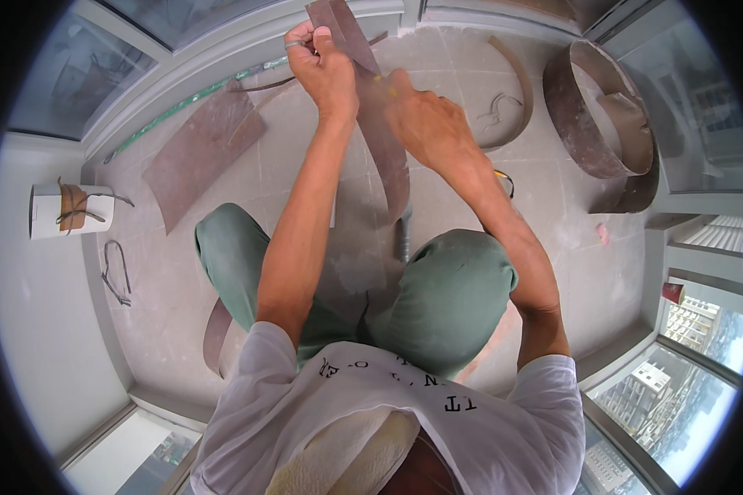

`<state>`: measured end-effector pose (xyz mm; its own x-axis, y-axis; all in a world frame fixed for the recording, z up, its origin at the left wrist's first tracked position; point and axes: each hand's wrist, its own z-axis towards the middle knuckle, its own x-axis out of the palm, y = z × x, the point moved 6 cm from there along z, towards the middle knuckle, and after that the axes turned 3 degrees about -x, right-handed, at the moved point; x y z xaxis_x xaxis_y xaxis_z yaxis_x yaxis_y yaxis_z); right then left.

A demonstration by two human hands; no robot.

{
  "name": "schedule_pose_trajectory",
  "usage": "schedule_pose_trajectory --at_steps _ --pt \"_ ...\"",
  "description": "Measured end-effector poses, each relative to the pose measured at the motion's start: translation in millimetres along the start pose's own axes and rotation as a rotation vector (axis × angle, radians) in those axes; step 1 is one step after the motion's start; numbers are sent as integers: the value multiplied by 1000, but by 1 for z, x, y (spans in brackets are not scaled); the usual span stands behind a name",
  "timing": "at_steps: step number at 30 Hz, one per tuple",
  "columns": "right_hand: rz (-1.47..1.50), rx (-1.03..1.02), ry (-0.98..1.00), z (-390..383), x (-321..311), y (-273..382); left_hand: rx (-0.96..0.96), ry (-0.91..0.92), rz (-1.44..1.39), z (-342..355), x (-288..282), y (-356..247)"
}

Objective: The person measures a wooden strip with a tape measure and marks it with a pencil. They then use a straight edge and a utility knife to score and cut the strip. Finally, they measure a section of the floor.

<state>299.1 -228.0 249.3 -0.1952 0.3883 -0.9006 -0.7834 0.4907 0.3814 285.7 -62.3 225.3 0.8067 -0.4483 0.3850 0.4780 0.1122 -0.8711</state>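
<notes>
A long, flexible brown strip runs from the far edge down between my arms, curving towards my knees. My left hand, with a ring on one finger, is closed on its upper part, thumb on top. Beside it on the right, my right hand is closed around a small tool with yellow parts, held against the strip. Motion smears the tool, so its exact kind cannot be made out. Below the strip's lower end lies a grey cylindrical object, partly hidden by my right knee.
A flat brown sheet lies on the tiled floor at left. Large brown rolled sheeting stands at right, near a curved brown strip. A white container and bent dark wire are by the left wall.
</notes>
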Motion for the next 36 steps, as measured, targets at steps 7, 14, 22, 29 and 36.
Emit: schedule_pose_trajectory --at_steps 7,14,22,29,36 --pt "-107 -86 -2 -3 13 -6 -32 -29 -54 10 -4 13" --pt "-61 39 293 -31 44 -20 87 -55 -94 61 -28 -1" --pt "-43 39 333 -72 122 -60 -30 21 -316 138 -37 14" --pt "-68 94 465 -77 161 -63 86 -113 -142 162 -70 46" --pt "-5 41 356 -82 211 -78 -145 14 11 149 -106 78"
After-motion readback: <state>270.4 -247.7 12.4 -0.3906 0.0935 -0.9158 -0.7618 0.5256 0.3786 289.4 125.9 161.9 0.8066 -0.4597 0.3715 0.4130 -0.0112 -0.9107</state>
